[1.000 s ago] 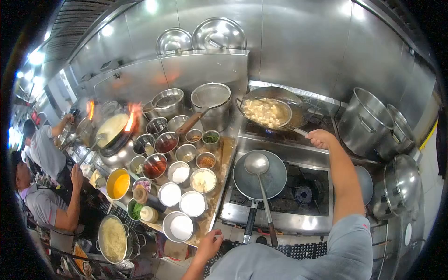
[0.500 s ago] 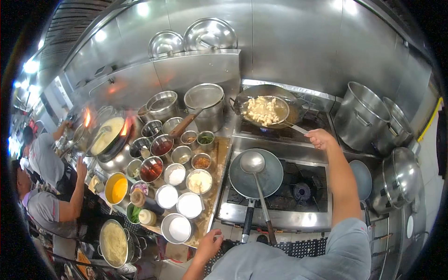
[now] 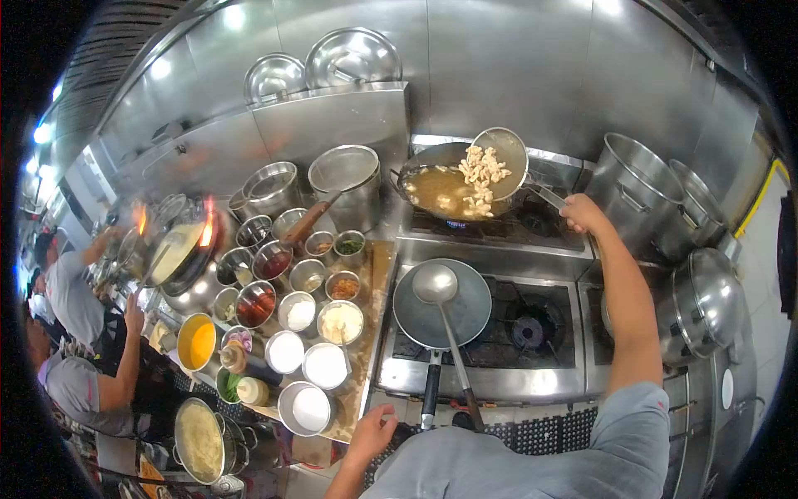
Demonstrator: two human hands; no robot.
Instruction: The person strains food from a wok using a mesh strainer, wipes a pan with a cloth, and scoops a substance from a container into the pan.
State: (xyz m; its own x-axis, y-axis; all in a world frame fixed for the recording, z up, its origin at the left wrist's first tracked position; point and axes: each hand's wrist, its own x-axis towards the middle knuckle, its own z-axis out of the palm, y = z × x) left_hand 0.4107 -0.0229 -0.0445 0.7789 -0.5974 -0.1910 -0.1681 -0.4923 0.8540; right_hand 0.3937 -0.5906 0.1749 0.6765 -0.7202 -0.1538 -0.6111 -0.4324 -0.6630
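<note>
Right hand (image 3: pixel 583 214): closed around the handle of a strainer (image 3: pixel 514 156), basket steeply tipped. Pale food pieces (image 3: pixel 482 173): left of that hand, spilling into a wok (image 3: pixel 442 153) of liquid (image 3: pixel 431 188); transfer partly done, by judgement. Left hand (image 3: pixel 376 426): empty, fingers loosely curled, near a steel bowl (image 3: pixel 288 402). Between hands: pan (image 3: pixel 472 313), ladle (image 3: pixel 435 284) inside.
</note>
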